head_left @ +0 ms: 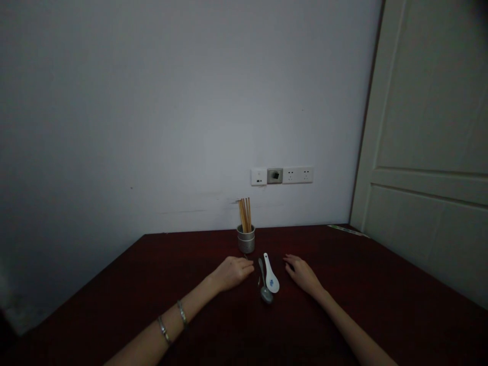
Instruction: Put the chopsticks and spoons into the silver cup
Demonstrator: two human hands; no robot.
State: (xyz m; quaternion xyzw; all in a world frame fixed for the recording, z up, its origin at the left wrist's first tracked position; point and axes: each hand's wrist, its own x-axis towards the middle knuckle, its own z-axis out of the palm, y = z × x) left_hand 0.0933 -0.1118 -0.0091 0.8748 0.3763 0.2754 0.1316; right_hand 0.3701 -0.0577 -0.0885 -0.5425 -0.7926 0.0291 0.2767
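Your left hand (232,273) rests palm down on the dark red tabletop (114,300), fingers loosely curled and holding nothing; two bracelets (173,321) circle that forearm. Its fingertips lie just in front of the metal cup (246,242), which stands near the middle of the tabletop's far edge, by the wall, with wooden chopsticks (244,214) standing upright in it. Just right of your left hand lie two spoons side by side: a metal spoon (264,290), bowl toward you, and a white ceramic spoon (271,279) with a blue mark, touching or nearly touching it. Your right hand (302,273) lies flat beyond them, fingers spread a little, empty, near the white spoon but apart from it.
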